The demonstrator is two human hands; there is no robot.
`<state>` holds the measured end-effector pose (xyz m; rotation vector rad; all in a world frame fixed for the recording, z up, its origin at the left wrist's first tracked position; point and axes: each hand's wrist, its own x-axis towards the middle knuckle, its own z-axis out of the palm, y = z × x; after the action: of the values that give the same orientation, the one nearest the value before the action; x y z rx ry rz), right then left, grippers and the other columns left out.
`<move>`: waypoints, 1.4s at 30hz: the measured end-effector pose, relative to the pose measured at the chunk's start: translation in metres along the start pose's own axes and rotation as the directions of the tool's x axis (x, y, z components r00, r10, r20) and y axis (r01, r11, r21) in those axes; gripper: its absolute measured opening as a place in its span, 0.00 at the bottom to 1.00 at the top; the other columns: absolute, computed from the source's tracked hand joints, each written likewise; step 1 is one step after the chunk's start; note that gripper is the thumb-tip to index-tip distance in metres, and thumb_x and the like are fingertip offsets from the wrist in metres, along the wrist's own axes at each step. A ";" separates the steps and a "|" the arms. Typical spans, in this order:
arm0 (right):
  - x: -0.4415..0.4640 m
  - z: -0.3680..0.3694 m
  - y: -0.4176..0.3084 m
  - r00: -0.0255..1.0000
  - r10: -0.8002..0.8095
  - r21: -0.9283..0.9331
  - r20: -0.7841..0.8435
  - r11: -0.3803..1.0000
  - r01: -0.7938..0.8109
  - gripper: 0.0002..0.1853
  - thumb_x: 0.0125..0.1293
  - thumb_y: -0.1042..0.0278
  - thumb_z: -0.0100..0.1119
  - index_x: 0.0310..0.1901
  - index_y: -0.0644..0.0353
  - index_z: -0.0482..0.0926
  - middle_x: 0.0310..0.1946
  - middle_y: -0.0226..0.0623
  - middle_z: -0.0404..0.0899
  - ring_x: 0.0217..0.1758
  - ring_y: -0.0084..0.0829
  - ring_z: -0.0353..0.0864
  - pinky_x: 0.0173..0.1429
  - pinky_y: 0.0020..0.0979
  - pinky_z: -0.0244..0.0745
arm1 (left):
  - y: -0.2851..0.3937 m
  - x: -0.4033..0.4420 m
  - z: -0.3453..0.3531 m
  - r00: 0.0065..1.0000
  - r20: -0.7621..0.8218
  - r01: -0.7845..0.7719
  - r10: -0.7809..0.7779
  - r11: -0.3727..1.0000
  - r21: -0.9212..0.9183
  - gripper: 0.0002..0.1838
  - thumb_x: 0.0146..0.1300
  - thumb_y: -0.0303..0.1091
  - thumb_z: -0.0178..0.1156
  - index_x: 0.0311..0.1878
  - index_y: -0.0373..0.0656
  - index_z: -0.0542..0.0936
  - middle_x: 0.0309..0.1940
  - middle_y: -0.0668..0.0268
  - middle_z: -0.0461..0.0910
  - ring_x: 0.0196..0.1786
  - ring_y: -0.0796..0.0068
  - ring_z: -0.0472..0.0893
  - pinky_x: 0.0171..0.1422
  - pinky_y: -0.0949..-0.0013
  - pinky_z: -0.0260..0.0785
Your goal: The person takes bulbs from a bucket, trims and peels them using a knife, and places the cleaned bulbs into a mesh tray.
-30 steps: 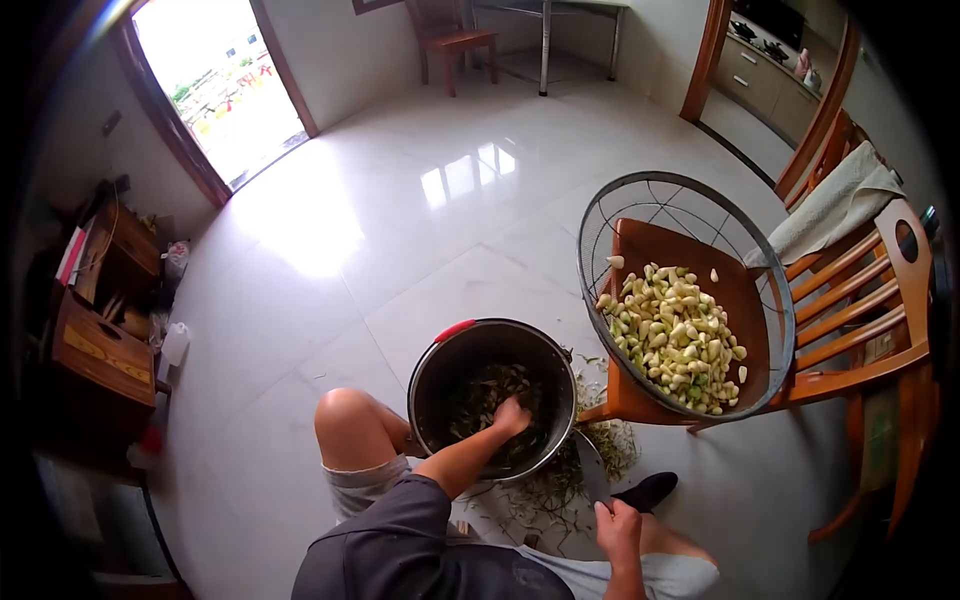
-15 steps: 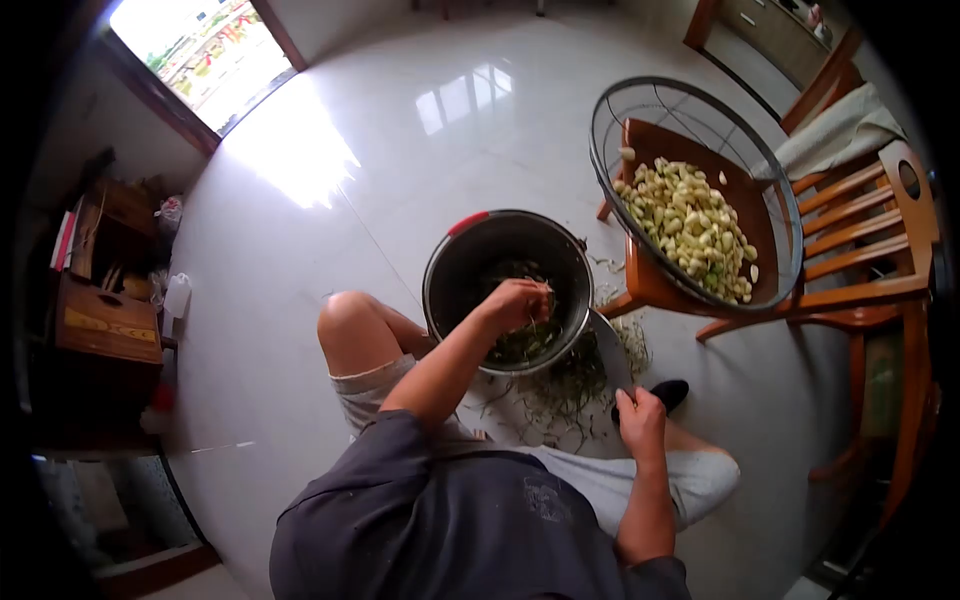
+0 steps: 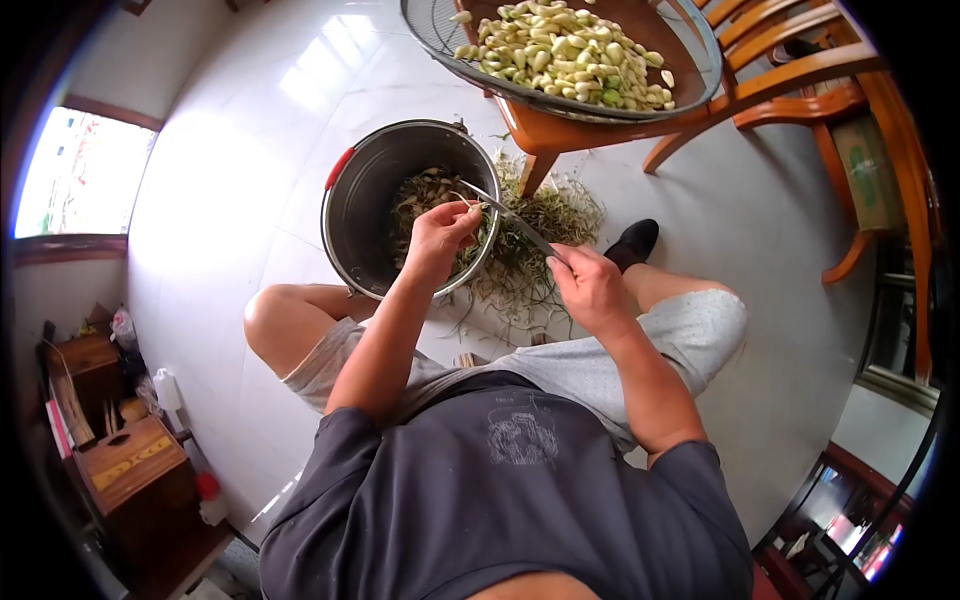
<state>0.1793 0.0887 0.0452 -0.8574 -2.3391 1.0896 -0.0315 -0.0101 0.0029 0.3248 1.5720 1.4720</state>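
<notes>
My left hand point(image 3: 440, 238) is over the right side of a metal bucket point(image 3: 336, 238), fingers pinched on a small pale bulb point(image 3: 473, 206) with a thin stalk. My right hand point(image 3: 592, 290) is closed around the handle of a knife point(image 3: 522, 226). Its blade slants up and left across the bucket's rim, with the bulb close against it; whether it touches, I cannot tell. Inside the bucket lie more unpeeled bulbs with stringy stalks point(image 3: 422, 192), partly hidden by my left hand.
Green and pale trimmings point(image 3: 560, 212) cover the floor right of the bucket. Beyond them, a wire-rimmed basket point(image 3: 712, 62) of cleaned pale bulbs point(image 3: 565, 48) rests on a wooden chair point(image 3: 640, 130). My dark shoe point(image 3: 634, 243) is beside the trimmings. Wooden boxes point(image 3: 135, 460) stand far left.
My left hand has come up from inside the bucket with a bulb. My right hand has brought the knife up and left to it. The view has tilted and shifted.
</notes>
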 end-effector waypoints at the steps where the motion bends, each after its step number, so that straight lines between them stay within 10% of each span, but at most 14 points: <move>1: -0.001 0.000 0.001 1.000 -0.006 -0.020 0.013 1.000 0.006 0.10 0.61 0.67 0.59 0.41 0.62 0.82 0.29 0.44 0.79 0.33 0.44 0.80 0.37 0.38 0.75 | -0.002 0.001 0.001 0.999 0.032 0.017 -0.016 1.000 -0.007 0.09 0.63 0.33 0.62 0.41 0.37 0.80 0.30 0.71 0.78 0.31 0.82 0.76 0.41 0.76 0.74; 23: 0.000 0.014 0.004 0.971 -0.238 -0.335 -0.008 0.916 0.221 0.11 0.54 0.73 0.61 0.41 0.58 0.81 0.23 0.36 0.72 0.30 0.37 0.77 0.33 0.36 0.74 | -0.007 -0.004 0.003 0.966 0.224 0.179 -0.132 0.962 -0.205 0.06 0.61 0.25 0.59 0.35 0.31 0.79 0.25 0.62 0.79 0.26 0.75 0.79 0.35 0.72 0.75; 32: -0.004 0.013 0.007 0.981 -0.186 -0.272 0.050 0.943 0.192 0.15 0.52 0.76 0.60 0.44 0.60 0.79 0.27 0.40 0.74 0.32 0.42 0.77 0.37 0.38 0.74 | -0.009 -0.003 -0.002 0.963 0.257 0.100 -0.080 0.993 -0.064 0.06 0.62 0.25 0.59 0.38 0.31 0.80 0.26 0.64 0.79 0.28 0.76 0.78 0.36 0.73 0.73; 38: -0.009 0.010 0.046 0.968 0.235 -0.442 0.087 0.880 -0.174 0.08 0.62 0.67 0.53 0.29 0.60 0.77 0.30 0.46 0.78 0.33 0.50 0.78 0.38 0.46 0.75 | 0.013 -0.008 0.001 0.959 0.274 0.089 -0.066 0.993 -0.071 0.09 0.64 0.30 0.60 0.42 0.33 0.79 0.29 0.66 0.79 0.31 0.79 0.78 0.40 0.76 0.71; 42: -0.003 0.000 0.038 0.976 0.218 -0.337 0.025 0.921 -0.197 0.09 0.62 0.64 0.55 0.30 0.61 0.78 0.28 0.48 0.78 0.33 0.51 0.78 0.38 0.46 0.74 | 0.007 -0.003 0.002 0.972 0.232 -0.018 0.048 0.992 -0.128 0.12 0.63 0.29 0.60 0.47 0.33 0.78 0.30 0.68 0.79 0.32 0.80 0.77 0.41 0.76 0.70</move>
<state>0.1944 0.1056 0.0151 -1.2347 -2.5743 0.8159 -0.0313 -0.0087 0.0109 0.4367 1.2859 1.4917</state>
